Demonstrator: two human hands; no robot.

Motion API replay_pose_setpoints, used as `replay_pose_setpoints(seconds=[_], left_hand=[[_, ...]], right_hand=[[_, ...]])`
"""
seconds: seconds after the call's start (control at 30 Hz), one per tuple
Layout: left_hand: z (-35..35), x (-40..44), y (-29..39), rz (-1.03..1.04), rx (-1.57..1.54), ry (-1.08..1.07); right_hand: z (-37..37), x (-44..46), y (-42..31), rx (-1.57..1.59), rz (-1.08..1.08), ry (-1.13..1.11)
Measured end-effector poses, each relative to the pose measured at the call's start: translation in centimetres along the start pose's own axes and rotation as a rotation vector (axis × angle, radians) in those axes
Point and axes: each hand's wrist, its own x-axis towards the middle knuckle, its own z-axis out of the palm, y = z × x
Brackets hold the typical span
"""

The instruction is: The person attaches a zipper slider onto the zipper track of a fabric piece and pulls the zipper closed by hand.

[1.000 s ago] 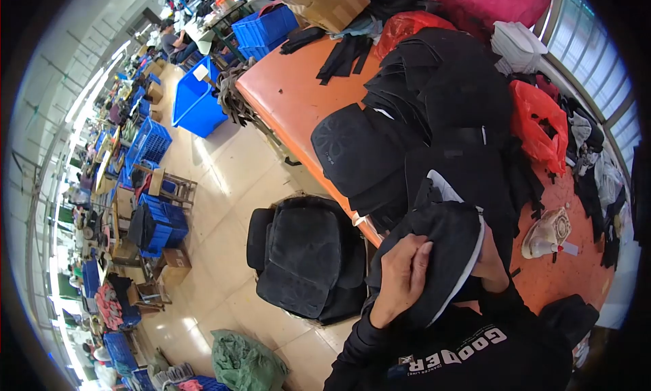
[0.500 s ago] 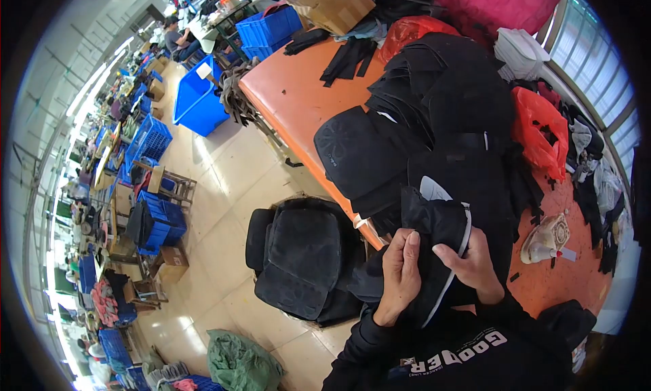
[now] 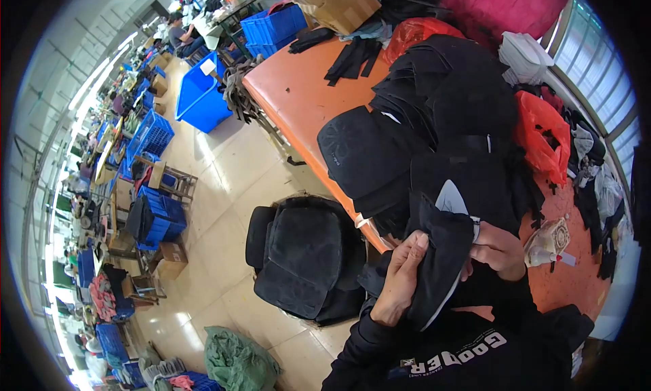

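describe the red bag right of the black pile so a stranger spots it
Find the orange table, then the pile of black pieces on it. The red bag lies just right of that pile. Unlike the other red bag, past the pile's far end, it shows dark bits inside.

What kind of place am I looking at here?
Probably a sewing workshop, perhaps one making bags: black fabric panels lie stacked on an orange-topped table, and blue plastic crates stand about the pale tiled floor.
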Motion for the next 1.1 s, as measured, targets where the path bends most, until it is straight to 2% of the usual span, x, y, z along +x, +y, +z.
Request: replay_pose_setpoints(seconds=[0.13,0.2,0.23,0.43,0.47,0.57,0.63,0.7,0.8,0.9,1.03,1.1], left_hand=[[-1.0,0.4,-1.0,0.041,0.051,0.056],[-1.3,0.2,-1.4,0.072,0.081,0.072],[-1.2,0.1,-1.4,0.203,0.25,0.111],[-0.4,-1.2,-0.9,0.993,1.264,0.325],[-0.3,-1.4,-1.1,0.992,1.265,0.321],[-0.3,-2.3,-2.4,0.821,1.696,0.296],[-0.9,-2.4,-2.2,0.768,1.676,0.259],[-1.4,-2.4,-2.2,0.66,1.629,0.182],[-1.6,-2.8,-2.8,0.754,1.727,0.132],[-1.5,-3.3,-2.5,0.803,1.799,0.065],[-1.0,-4.1,-1.8,0.829,1.828,-0.019],[-0.8,-4.3,-1.8,0.838,1.826,-0.036]], right_hand=[[-1.3,-0.2,1.3,0.004,0.021,-0.097],[-0.4,0.5,1.6,-0.527,-0.122,0.065],[-0.1,0.7,1.7,-0.792,-0.193,0.15],[0.8,0.8,3.1,-0.901,-0.13,0.366],[1.0,0.8,3.3,-0.919,-0.124,0.396],[1.6,-0.3,4.3,-0.998,-0.065,0.445],[2.2,-1.2,5.0,-1.126,0.021,0.491],[3.5,-1.8,5.4,-1.19,-0.034,0.54],[4.2,-2.1,5.1,-1.298,-0.151,0.65],[3.8,-2.9,2.9,-1.146,-0.061,0.527],[2.1,-4.6,3.1,-1.169,0.04,0.388],[1.9,-5.2,3.7,-1.151,0.023,0.403]])
